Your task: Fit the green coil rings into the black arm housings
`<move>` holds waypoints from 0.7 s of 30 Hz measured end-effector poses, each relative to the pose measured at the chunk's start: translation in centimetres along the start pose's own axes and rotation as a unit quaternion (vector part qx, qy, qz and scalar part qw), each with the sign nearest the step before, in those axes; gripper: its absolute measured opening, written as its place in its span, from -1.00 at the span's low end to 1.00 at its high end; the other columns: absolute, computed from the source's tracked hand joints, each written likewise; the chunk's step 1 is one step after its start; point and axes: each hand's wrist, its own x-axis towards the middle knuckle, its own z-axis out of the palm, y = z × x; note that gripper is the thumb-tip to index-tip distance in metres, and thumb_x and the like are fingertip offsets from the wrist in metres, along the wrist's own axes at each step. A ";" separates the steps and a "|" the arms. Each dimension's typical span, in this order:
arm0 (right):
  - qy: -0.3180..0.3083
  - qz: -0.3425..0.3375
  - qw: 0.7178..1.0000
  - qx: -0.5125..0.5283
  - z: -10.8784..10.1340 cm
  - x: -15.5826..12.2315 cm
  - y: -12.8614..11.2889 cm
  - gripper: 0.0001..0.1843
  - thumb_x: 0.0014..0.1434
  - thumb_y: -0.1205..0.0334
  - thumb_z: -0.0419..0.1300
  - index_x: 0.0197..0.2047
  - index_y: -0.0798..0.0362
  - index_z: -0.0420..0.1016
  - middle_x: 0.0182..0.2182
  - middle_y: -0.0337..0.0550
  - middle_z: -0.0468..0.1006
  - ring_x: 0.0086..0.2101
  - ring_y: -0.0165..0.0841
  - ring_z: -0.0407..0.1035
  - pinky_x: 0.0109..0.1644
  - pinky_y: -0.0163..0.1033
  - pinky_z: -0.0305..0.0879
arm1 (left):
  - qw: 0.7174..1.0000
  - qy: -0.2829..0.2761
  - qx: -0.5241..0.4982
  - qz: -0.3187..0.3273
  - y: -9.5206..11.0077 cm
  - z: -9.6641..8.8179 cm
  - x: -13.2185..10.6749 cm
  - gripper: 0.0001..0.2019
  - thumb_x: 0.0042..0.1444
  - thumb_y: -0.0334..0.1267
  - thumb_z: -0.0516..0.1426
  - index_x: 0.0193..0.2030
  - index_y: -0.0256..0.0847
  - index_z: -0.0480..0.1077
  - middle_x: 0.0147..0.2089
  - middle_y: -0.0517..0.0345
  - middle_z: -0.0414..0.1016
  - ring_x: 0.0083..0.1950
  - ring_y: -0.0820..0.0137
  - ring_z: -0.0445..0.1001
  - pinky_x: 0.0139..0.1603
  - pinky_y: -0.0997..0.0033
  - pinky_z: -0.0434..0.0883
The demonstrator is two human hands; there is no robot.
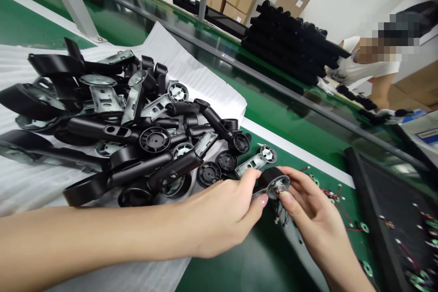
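My left hand grips a black plastic and metal housing by its short arm, thumb and fingers closed around it. The round cup of that housing faces me, with a grey inner rim. My right hand closes on the cup, thumb at its opening and fingers behind. A small wired part sits at the thumb tip inside the cup; its exact shape is partly hidden. Thin dark wires with white plugs hang below. Just beyond lies a similar grey-backed housing.
Many black housings lie heaped on white foam sheet at left. Small green circuit boards with red and black wires lie at right, beside a black tray. A rail crosses behind; two people work beyond it.
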 end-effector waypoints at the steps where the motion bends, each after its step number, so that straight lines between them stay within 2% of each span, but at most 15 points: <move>1: -0.004 -0.001 1.000 0.005 0.1 0.0 0.0 -0.64 0.20 0.16 0.19 0.07 -0.10 0.31 -0.06 -0.12 0.54 -0.07 -0.29 0.46 -0.08 -0.30 0.46 | 1.000 0.000 0.004 -0.006 0.1 0.0 0.0 -0.57 0.23 0.04 -0.14 0.10 -0.14 0.22 -0.38 0.04 0.50 -0.38 0.14 0.52 -0.49 0.37 0.21; 4: -0.001 -0.007 1.000 -0.001 0.5 -0.2 0.0 -0.65 0.22 0.14 0.17 0.07 -0.09 0.32 -0.02 -0.12 0.51 -0.03 -0.29 0.44 0.00 -0.27 0.42 | 1.000 -0.006 -0.001 -0.018 0.0 0.0 -0.1 -0.53 0.21 0.11 -0.12 0.07 -0.16 0.23 -0.36 0.03 0.50 -0.35 0.12 0.52 -0.50 0.39 0.20; 8: 0.028 -0.014 0.999 -0.013 1.1 -0.5 0.0 -0.64 0.23 0.11 0.15 0.08 -0.06 0.30 -0.01 -0.06 0.50 -0.05 -0.26 0.44 -0.03 -0.23 0.44 | 0.999 -0.036 -0.018 0.022 -0.4 -0.2 -0.1 -0.53 0.26 0.05 -0.20 0.15 -0.17 0.16 -0.37 0.01 0.51 -0.34 0.11 0.53 -0.50 0.40 0.22; 10: 0.031 -0.015 0.999 -0.009 1.1 -0.5 0.1 -0.64 0.23 0.10 0.15 0.08 -0.06 0.29 -0.02 -0.03 0.50 -0.05 -0.25 0.44 -0.04 -0.22 0.44 | 0.999 -0.040 -0.004 0.036 -0.5 -0.2 -0.2 -0.54 0.27 0.03 -0.21 0.15 -0.18 0.16 -0.41 0.02 0.50 -0.41 0.14 0.52 -0.53 0.41 0.20; 14: -0.001 -0.011 1.000 0.000 0.6 -0.4 0.4 -0.63 0.20 0.08 0.18 0.05 -0.03 0.31 -0.07 -0.01 0.53 -0.08 -0.22 0.46 -0.07 -0.21 0.46 | 0.998 -0.022 0.051 0.037 -0.5 0.0 -0.3 -0.53 0.27 0.03 -0.21 0.11 -0.22 0.21 -0.47 0.01 0.48 -0.52 0.20 0.47 -0.59 0.44 0.19; 18: 0.000 0.006 1.000 0.002 0.7 -0.3 0.4 -0.64 0.21 0.06 0.16 0.05 -0.06 0.31 -0.07 -0.04 0.53 -0.07 -0.26 0.46 -0.03 -0.21 0.43 | 0.996 -0.032 0.082 0.016 -0.3 0.3 -0.3 -0.50 0.27 0.02 -0.23 0.15 -0.29 0.17 -0.42 -0.10 0.52 -0.48 0.12 0.51 -0.58 0.41 0.24; 21: -0.015 0.033 0.999 0.013 0.9 -0.1 0.2 -0.64 0.22 0.04 0.15 0.05 -0.04 0.31 -0.05 -0.03 0.52 -0.06 -0.24 0.44 -0.01 -0.17 0.41 | 0.997 -0.047 0.066 0.015 -0.3 0.2 -0.3 -0.50 0.28 0.02 -0.25 0.16 -0.27 0.14 -0.36 -0.14 0.54 -0.39 0.05 0.53 -0.52 0.34 0.30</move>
